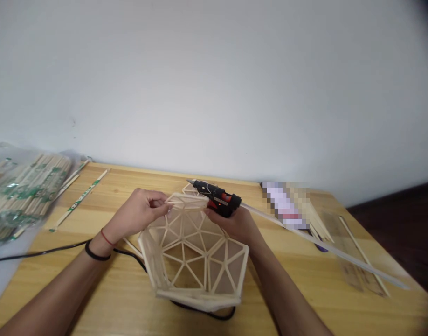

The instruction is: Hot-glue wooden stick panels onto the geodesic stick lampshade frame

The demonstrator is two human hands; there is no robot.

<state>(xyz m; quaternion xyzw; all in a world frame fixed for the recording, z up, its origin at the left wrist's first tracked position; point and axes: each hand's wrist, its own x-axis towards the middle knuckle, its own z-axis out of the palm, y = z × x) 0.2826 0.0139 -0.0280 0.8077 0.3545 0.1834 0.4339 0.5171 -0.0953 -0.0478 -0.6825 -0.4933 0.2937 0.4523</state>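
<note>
A lattice bowl (pixel 205 255) built of pale wooden sticks in triangles sits on the table between my forearms, some of its panels backed with thin translucent sheet. My left hand (pixel 146 210) pinches the far left part of its rim between thumb and fingers. In my right hand (pixel 235 224) is a black and red hot glue gun (pixel 214 193), its nozzle pointing left above the far rim. A long clear glue stick (pixel 322 245) sticks out of the gun's back end toward the right. My right fingers are partly hidden behind the gun and rim.
Plastic-wrapped chopsticks (pixel 35 186) lie in a heap at the left, with one wrapped pair (pixel 81 200) apart on the wooden table (pixel 287 298). A black cord (pixel 60 249) runs under the bowl. At the right are a pixelated item (pixel 286 205), loose sticks (pixel 321 219) and a clear ruler-like sheet (pixel 350 261).
</note>
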